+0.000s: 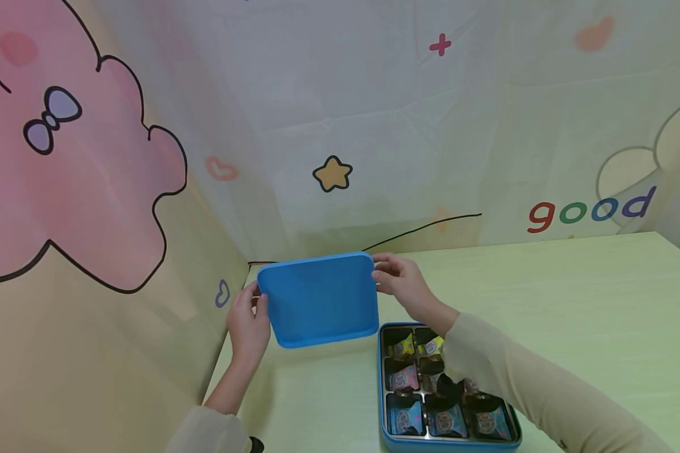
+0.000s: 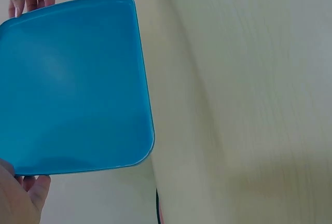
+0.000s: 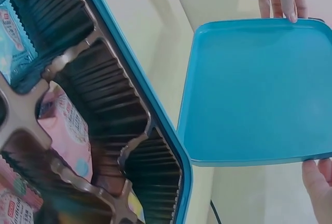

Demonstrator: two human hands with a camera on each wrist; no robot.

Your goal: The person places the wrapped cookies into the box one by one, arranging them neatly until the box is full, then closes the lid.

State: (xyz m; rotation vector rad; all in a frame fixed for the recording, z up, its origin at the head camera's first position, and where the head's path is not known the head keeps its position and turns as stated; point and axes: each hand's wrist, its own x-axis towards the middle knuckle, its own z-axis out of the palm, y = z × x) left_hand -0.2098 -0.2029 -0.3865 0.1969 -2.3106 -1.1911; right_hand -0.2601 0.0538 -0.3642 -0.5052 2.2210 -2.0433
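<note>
Both hands hold a blue rectangular lid (image 1: 320, 301) up above the table, its shallow rimmed face turned toward the head camera. My left hand (image 1: 249, 324) grips the lid's left edge, thumb on the near face. At the opposite short edge, my right hand (image 1: 405, 283) pinches the upper right corner. In the right wrist view the lid (image 3: 259, 94) hangs between both hands. Below the right forearm stands a blue box (image 1: 383, 384) with a divided inner tray. Wrapped sweets in blue (image 1: 406, 418), pink (image 1: 405, 379) and yellow (image 1: 403, 346) wrappers sit in its compartments; the sleeve hides part of it.
The pale wood-patterned table (image 1: 572, 302) extends to the right of the box. Behind it hangs a printed cloth backdrop (image 1: 374, 126) with a star and the word "good". Another printed panel (image 1: 119, 352) rises close along the left side.
</note>
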